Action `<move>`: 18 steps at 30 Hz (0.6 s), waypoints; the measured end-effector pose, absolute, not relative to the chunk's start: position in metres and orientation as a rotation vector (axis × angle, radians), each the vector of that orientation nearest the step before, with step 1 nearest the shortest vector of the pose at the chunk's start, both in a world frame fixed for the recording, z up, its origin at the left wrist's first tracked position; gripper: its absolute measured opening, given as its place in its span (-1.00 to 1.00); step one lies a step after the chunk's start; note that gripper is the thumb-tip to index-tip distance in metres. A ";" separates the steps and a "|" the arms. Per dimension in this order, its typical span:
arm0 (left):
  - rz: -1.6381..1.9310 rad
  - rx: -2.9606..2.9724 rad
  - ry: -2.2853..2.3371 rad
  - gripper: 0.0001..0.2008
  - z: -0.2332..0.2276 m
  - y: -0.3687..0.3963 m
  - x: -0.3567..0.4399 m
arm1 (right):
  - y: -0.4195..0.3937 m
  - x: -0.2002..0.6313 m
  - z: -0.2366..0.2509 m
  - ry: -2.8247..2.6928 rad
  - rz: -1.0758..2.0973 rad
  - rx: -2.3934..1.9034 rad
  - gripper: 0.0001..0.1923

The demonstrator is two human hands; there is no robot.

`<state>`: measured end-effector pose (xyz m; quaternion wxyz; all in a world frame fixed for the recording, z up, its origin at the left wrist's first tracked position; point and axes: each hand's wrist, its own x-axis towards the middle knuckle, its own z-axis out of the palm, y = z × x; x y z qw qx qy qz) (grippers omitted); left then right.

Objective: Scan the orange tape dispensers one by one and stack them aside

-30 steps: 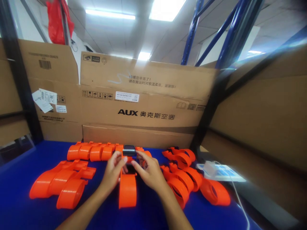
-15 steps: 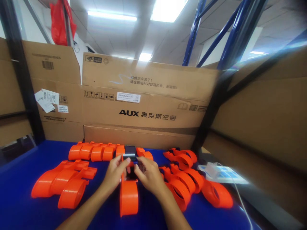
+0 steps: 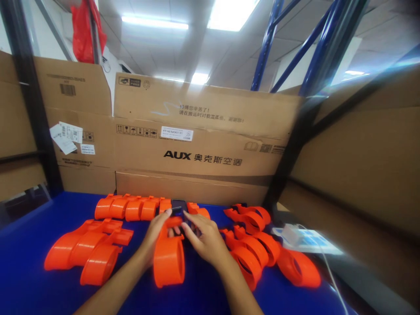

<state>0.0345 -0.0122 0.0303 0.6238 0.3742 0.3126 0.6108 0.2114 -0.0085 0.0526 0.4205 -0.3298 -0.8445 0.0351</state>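
Just below the middle of the frame, the left hand curls its fingers around the upper edge of a bright orange, loop-shaped plastic holder, thumb on top, which tilts the loop up off the blue tabletop so that its open end faces the camera. That lifted angle brings the holder's mouth level with the small black, glossy rectangular device that sits at its far end, and both hands meet there. The right hand is half closed, its forefinger and thumb pinched toward the near edge of the device (the exact contact is hidden by the fingers), steadying it against the holder.

Outward from the hands, the other orange plastic holders lie sorted in groups, which keeps them within reach: a row of them side by side behind the hands, a cluster of three at lower left, and a looser pile at lower right. Beyond that pile, at right centre, a white charger block with its cable rests on a pale sheet. Large brown cardboard cartons printed "AUX" wall off the back of the table.
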 end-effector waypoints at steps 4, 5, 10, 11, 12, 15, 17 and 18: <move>1.387 0.735 0.610 -0.67 0.032 -0.014 0.038 | -0.006 0.213 0.051 -2.181 0.005 -0.826 -0.61; 1.384 0.722 0.594 -0.70 0.032 -0.014 0.039 | -0.006 0.213 0.050 -2.189 -0.015 -0.830 -0.60; 1.385 0.708 0.620 -0.77 0.030 -0.014 0.041 | -0.004 0.210 0.045 -2.201 -0.077 -0.856 -0.51; 1.385 0.711 0.615 -0.78 0.030 -0.014 0.041 | -0.003 0.209 0.044 -2.199 -0.083 -0.859 -0.51; 1.386 0.714 0.609 -0.80 0.031 -0.015 0.040 | -0.003 0.209 0.044 -2.196 -0.090 -0.860 -0.51; 1.390 0.724 0.587 -0.84 0.035 -0.018 0.039 | -0.003 0.208 0.042 -2.199 -0.124 -0.862 -0.53; 1.380 0.744 0.582 -0.84 0.037 -0.020 0.038 | -0.004 0.206 0.041 -2.196 -0.152 -0.866 -0.53; 1.375 0.757 0.580 -0.83 0.037 -0.021 0.038 | -0.004 0.206 0.040 -2.190 -0.159 -0.872 -0.53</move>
